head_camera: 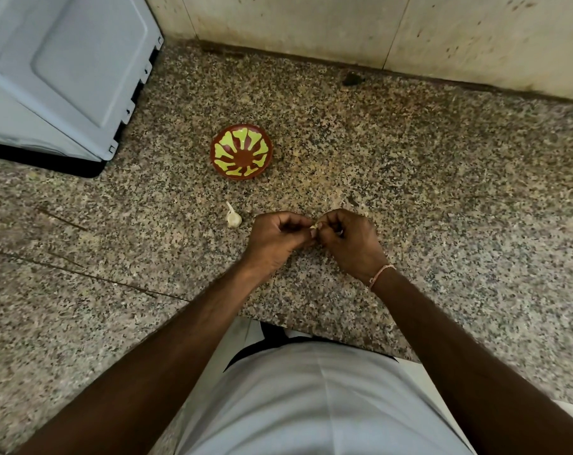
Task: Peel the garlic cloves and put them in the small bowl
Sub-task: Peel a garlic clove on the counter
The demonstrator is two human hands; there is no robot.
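A small brown bowl [241, 151] with a yellow-green petal pattern stands on the speckled granite counter [409, 178]; nothing shows inside it. Below it lies a white garlic bulb [233, 217] with its stem pointing up-left. Just right of the bulb, my left hand [275, 239] and my right hand [347, 243] meet fingertip to fingertip, both pinched on one garlic clove [314, 226]. Only a pale sliver of the clove shows between the fingers. A thin bracelet circles my right wrist.
A light grey appliance [65, 70] on a black base fills the back left corner. A stained tiled wall [344, 24] runs along the back. A dark speck [352, 79] lies near the wall. The counter's front edge is close to my body.
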